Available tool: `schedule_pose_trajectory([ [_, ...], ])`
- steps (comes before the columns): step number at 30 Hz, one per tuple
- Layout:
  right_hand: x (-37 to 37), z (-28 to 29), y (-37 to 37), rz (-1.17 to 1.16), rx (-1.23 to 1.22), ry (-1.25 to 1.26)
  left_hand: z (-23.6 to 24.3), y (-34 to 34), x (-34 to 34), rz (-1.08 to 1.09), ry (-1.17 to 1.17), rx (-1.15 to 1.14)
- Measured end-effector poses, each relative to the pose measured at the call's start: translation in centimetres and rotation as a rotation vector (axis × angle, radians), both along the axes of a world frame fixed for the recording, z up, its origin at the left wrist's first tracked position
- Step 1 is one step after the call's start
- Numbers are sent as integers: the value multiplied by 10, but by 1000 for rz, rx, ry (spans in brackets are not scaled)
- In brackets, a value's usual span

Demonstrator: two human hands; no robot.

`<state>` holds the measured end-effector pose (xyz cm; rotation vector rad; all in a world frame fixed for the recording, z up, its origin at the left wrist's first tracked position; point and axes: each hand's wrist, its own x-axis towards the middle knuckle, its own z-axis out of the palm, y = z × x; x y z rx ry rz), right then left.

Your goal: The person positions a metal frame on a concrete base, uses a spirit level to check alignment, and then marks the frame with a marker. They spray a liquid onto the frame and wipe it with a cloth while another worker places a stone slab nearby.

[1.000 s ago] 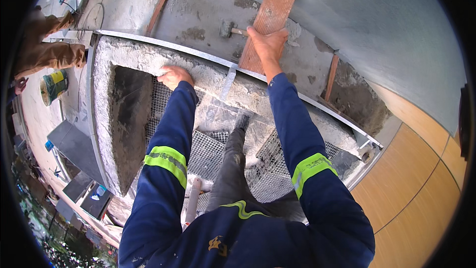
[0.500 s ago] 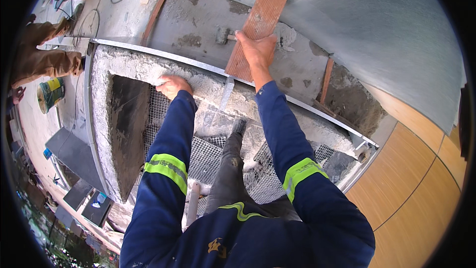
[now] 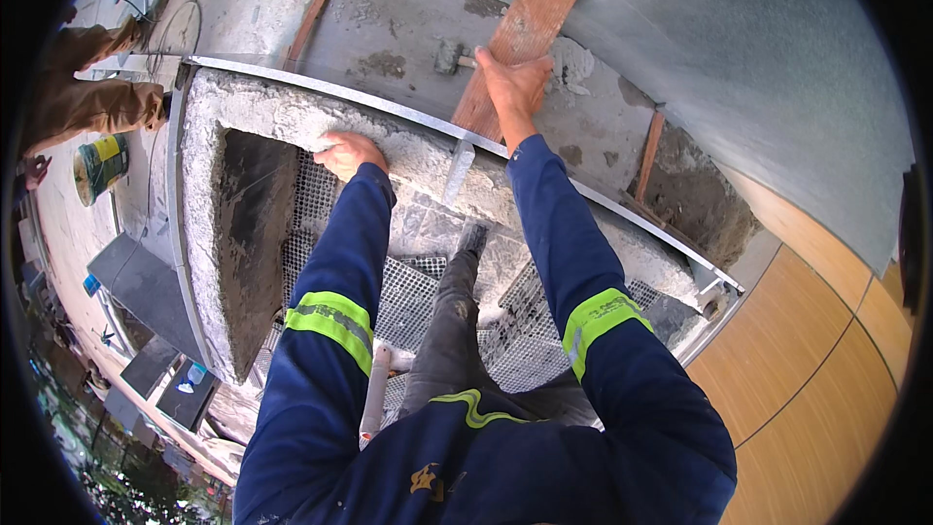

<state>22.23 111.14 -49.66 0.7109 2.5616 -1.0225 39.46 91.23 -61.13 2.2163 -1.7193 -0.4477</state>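
Observation:
My right hand [image 3: 515,87] is closed round the wooden handle of a hammer [image 3: 448,56], whose grey, mortar-caked head points left. Beneath that hand lies a reddish wooden board [image 3: 535,15], slanting from the grey wall down to a thin metal edge strip [image 3: 389,110]. My left hand [image 3: 352,154] rests at the inner edge of the rough, mortar-coated rim [image 3: 267,102], its fingers curled; whatever they may hold is hidden. A short metal piece [image 3: 459,171] hangs down from the strip between my hands.
Black plastic grid panels [image 3: 403,301] lie below around my leg, beside a pale pipe [image 3: 376,389]. On the left are a bucket [image 3: 101,167], dark slabs [image 3: 146,292] and another person in brown trousers [image 3: 107,105]. A grey wall [image 3: 758,68] curves at the right, above wood-coloured panels [image 3: 797,360].
The view has shifted slightly. My left hand has moved a little to the right along the rim. My right hand keeps its hold on the hammer over the board.

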Motion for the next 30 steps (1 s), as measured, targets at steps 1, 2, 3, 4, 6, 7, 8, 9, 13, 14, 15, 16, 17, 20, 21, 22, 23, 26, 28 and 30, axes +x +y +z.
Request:
schedule_pose_trajectory([
  [1, 0, -2, 1, 2, 6, -2, 1, 2, -2, 1, -3, 8],
  [2, 0, -4, 1, 5, 12, -4, 2, 3, -3, 2, -7, 16],
  [3, -1, -6, 1, 7, 18, -6, 4, 2, -3, 0, -6, 10],
  [4, -1, -6, 0, 11, 24, 3, 3, 2, -3, 1, -5, 4],
  [6, 1, -6, -3, 18, 35, 20, 4, 1, -2, 6, -14, 4],
  [7, 1, -8, -2, 17, 38, 22, 6, 2, -4, 5, -21, 12],
  [8, 1, -10, -2, 16, 41, 24, 8, 3, -5, 4, -28, 21],
  [9, 1, -12, -2, 14, 45, 25, 10, 3, -6, -4, -24, 25],
  [13, -1, -19, 0, 23, 71, -7, 5, 3, -5, -16, -42, 15],
  [14, 0, -19, -2, 25, 63, -26, 1, 2, -2, -14, -49, 11],
  [15, -1, -20, -2, 27, 55, -44, -2, 1, -1, -11, -57, 6],
  [16, -1, -20, -1, 25, 48, -53, -3, 2, -1, -11, -55, -3],
  [17, -2, -20, 0, 24, 41, -63, -4, 2, -1, -9, -53, -13],
  [20, -2, -23, -4, 3, 39, -44, -10, 0, 3, -22, -60, -43],
  [21, -2, -24, -6, -5, 41, -30, -12, -1, 5, -29, -65, -54],
  [22, -1, -28, -6, -10, 36, -19, -11, -1, 4, -14, -58, -33],
  [23, -1, -31, -6, -16, 28, -8, -7, 0, 1, 1, -52, -16],
  [26, -1, -29, -7, -2, 21, 1, -1, -2, 0, 26, -60, 4],
  [28, -4, -21, -4, 5, -45, -3, -1, -6, 1, 46, -76, -5],
  [30, -4, -8, 5, -9, -168, -16, -5, -13, 3, 30, -83, -23],
])
